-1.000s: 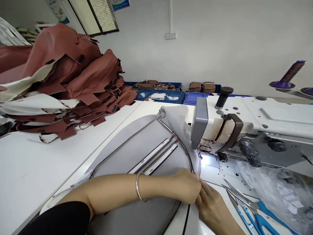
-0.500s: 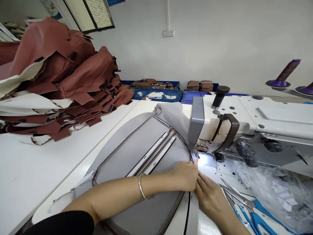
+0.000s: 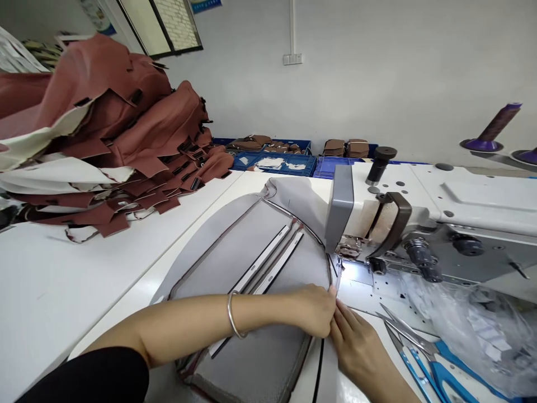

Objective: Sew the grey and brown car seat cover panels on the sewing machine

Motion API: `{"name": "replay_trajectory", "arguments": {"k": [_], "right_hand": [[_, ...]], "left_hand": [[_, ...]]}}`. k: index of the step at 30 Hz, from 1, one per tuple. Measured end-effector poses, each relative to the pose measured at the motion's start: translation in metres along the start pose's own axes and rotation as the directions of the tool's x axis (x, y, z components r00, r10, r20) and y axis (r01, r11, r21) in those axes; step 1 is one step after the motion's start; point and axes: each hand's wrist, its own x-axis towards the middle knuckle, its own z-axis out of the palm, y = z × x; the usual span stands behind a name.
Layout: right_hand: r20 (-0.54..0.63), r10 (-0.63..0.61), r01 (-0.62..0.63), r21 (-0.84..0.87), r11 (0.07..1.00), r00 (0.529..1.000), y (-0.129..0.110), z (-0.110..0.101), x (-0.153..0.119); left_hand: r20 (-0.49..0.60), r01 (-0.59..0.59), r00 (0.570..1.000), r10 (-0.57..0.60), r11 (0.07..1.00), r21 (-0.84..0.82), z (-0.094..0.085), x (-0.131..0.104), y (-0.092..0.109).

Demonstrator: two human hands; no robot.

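A grey sewn fabric cover with dark seams and two white strips lies inside out on the white table, its right edge beside the needle area of a sewing machine. My left hand, with a silver bangle on the wrist, is closed on that edge just in front of the needle. Against its fingertips, my right hand presses its fingers together on the same edge. What lies between the fingers is mostly hidden. A thin black cord runs down below the hands.
Large scissors with blue handles lie right of my right hand, near a crumpled clear plastic bag. Reddish-brown covers are heaped at the left. Blue crates stand along the wall behind the table.
Both hands have shifted slightly toward me and left, still together on the fabric edge. The near left part of the cover has been drawn in. The view has turned a little left.
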Motion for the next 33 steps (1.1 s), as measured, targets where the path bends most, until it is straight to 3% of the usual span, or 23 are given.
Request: {"name": "replay_trajectory", "arguments": {"k": [16, 22, 25, 27, 30, 33], "right_hand": [[-0.021, 0.035, -0.035, -0.002, 0.999, 0.999, 0.024, 0.011, 0.008], [0.016, 0.010, -0.011, 0.017, 1.000, 1.000, 0.022, 0.006, 0.008], [0.024, -0.001, 0.000, 0.056, 0.998, 1.000, 0.013, 0.001, 0.003], [0.023, -0.023, 0.022, 0.056, 0.998, 0.999, 0.004, -0.003, -0.001], [0.018, -0.052, 0.052, -0.002, 0.999, 0.998, -0.007, -0.007, -0.003], [0.016, -0.066, 0.067, -0.031, 0.997, 0.998, -0.012, -0.009, 0.001]], "left_hand": [[-0.085, 0.032, 0.995, -0.046, 0.988, -0.153, -0.011, 0.028, -0.013], [-0.258, 0.017, 0.963, -0.079, 0.973, -0.232, 0.004, 0.039, -0.014], [-0.363, 0.109, 0.907, -0.215, 0.951, -0.290, 0.021, 0.030, -0.005], [-0.375, 0.165, 0.878, -0.296, 0.925, -0.343, 0.034, 0.014, 0.000], [-0.360, 0.138, 0.889, -0.282, 0.916, -0.378, 0.048, -0.011, 0.001], [-0.330, 0.056, 0.927, -0.178, 0.936, -0.348, 0.048, -0.020, -0.001]]}}
